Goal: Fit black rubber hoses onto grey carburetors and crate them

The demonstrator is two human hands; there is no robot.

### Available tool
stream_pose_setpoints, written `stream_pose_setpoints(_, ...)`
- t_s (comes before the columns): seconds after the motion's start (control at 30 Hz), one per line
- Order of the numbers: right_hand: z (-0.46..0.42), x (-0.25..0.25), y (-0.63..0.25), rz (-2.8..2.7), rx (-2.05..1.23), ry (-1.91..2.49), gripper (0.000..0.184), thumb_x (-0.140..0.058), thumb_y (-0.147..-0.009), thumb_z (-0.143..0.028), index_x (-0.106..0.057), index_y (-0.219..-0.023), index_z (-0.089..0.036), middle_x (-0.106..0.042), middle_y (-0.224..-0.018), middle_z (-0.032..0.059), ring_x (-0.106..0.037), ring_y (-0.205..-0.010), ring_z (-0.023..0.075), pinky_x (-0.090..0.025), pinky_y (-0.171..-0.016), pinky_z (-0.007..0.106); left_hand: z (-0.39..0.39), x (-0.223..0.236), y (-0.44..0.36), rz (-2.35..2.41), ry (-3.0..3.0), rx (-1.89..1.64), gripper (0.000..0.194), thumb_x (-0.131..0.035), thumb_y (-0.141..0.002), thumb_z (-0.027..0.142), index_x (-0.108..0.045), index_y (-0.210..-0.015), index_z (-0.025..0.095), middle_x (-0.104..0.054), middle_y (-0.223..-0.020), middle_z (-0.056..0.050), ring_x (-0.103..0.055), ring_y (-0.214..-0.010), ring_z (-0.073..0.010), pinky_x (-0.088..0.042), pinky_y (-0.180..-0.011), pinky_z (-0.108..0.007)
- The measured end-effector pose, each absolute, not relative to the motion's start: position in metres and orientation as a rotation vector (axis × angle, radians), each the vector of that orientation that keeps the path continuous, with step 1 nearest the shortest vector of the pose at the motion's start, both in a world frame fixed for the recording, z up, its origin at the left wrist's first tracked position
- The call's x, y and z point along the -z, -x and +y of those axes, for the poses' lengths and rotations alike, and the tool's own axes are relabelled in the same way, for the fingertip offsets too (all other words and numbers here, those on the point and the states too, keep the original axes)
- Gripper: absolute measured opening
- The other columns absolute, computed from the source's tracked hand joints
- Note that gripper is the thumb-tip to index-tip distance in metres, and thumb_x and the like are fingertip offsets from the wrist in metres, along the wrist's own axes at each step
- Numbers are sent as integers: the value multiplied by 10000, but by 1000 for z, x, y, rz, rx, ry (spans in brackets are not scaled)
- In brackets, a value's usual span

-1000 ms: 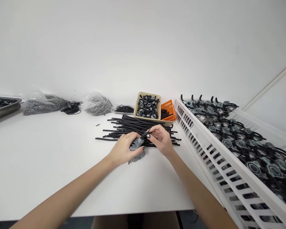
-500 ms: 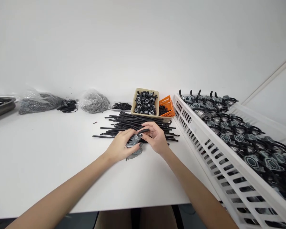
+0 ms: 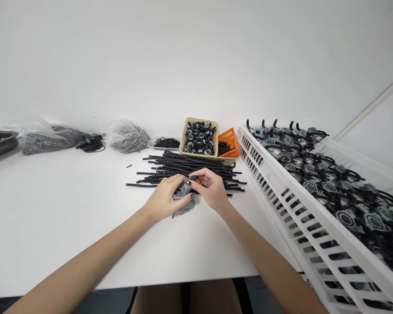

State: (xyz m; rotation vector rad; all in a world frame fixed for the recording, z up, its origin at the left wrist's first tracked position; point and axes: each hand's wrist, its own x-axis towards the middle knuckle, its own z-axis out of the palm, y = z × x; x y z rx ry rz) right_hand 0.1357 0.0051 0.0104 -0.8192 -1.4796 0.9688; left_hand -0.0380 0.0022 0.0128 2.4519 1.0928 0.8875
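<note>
My left hand (image 3: 166, 197) is closed round a grey metal part (image 3: 184, 192) near the middle of the white table (image 3: 68, 209). My right hand (image 3: 210, 187) pinches a short black tube against the top of that same part; most of the tube is hidden by my fingers. Both hands sit just in front of a loose pile of black tubes (image 3: 186, 171). Behind the pile stand a beige tub of black-and-silver fittings (image 3: 199, 137) and a small orange basket (image 3: 229, 142).
A long white slotted crate (image 3: 291, 205) full of grey parts with black tubes runs along the right. At the back left lie two plastic bags of small parts (image 3: 127, 137), a bunch of black rings (image 3: 166, 142) and a metal tray (image 3: 0, 141).
The black tube has gone further into the grey part and my right-hand fingers have closed in on it. The view has tilted down slightly, so everything sits a little higher in frame.
</note>
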Motion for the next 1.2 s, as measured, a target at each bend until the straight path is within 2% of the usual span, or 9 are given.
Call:
stream_pose_setpoints(0.27, 5, -10, -136, -1490, -1018, 780, 196, -725, -749, -324, -626, -876, -210, -677, -888, 39, -609, -765, 156, -498, -665, 286, 3, -12, 37, 1101, -2457, -897, 148, -543, -850, 328, -549, -897, 187, -594, -848, -20, -559, -804, -197, -417, -743, -311)
stream_pose_setpoints(0.47, 3, -14, -137, -1498, -1174, 734, 271, -754, -741, -363, -590, -902, -220, -706, -817, 29, -670, -827, 186, -523, -758, 330, 3, -10, 38, 1098, -2456, -918, 199, -539, -858, 352, -558, -965, 186, -614, -909, -35, -573, -847, -205, -421, -771, -323)
stream_pose_setpoints(0.73, 6, -19, -152, -1557, -1387, 639, 329, -746, -755, -377, -623, -1015, -216, -724, -957, 54, -669, -927, 192, -530, -855, 367, 4, -9, 39, 1109, -2457, -906, 221, -518, -863, 396, -543, -948, 194, -617, -894, -35, -569, -838, -207, -420, -775, -331)
stream_pose_setpoints(0.87, 8, -19, -158, -1620, -1424, 595, 356, -767, -737, -325, -644, -1050, -209, -704, -1042, 69, -650, -908, 174, -531, -817, 331, 4, -8, 39, 1118, -2480, -906, 223, -507, -878, 413, -515, -882, 191, -582, -828, -20, -555, -790, -197, -406, -736, -323)
stream_pose_setpoints(1.03, 12, -14, -157, -1589, -1446, 574, 372, -780, -716, -345, -660, -1041, -210, -695, -1025, 64, -632, -894, 175, -532, -805, 329, 4, -9, 38, 1128, -2479, -902, 223, -511, -870, 413, -520, -851, 191, -582, -807, -19, -548, -773, -196, -407, -723, -320)
stream_pose_setpoints(1.2, 17, -6, -159, -1508, -1470, 593, 378, -790, -705, -336, -668, -1039, -210, -689, -977, 49, -633, -923, 180, -516, -863, 347, 2, -12, 39, 1082, -2485, -885, 210, -521, -861, 390, -552, -930, 194, -635, -920, -45, -577, -852, -217, -417, -781, -333)
